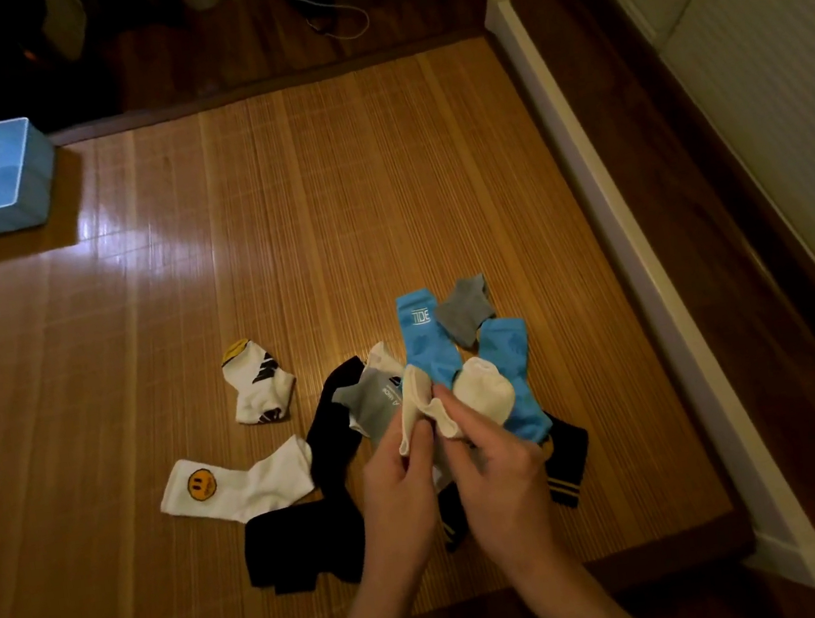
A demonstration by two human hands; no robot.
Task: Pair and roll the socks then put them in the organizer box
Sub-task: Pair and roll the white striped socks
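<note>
**Both hands on a cream sock, box at far left**

At the upper left of the frame we see the blue box (pixel 37 186), its compartments facing up. It stands at the edge of the mat (pixel 276 196), well apart from the socks. Low and left of centre the smiley sock (pixel 231 485) lies flat. Above it is the marked sock (pixel 260 385), white with black marks and a yellow cuff. Next come the black socks (pixel 297 546), one heaped low and another running up toward centre, with a grey sock (pixel 374 406) lying over it.

Just right of that, our left hand (pixel 404 496) pinches the loose edge of the cream sock (pixel 484 392). Our right hand (pixel 501 483) grips the same fabric from the other side. The two hands touch above the pile, and we cannot tell whether the cream fabric is one sock or two.

Behind the hands lie two blue socks (pixel 425 337), with a small grey sock (pixel 465 314) between their upper ends. A striped sock (pixel 568 464), black with yellow bands, shows just right of the right hand. A white rail (pixel 589 207) runs down the right of the frame.
</note>
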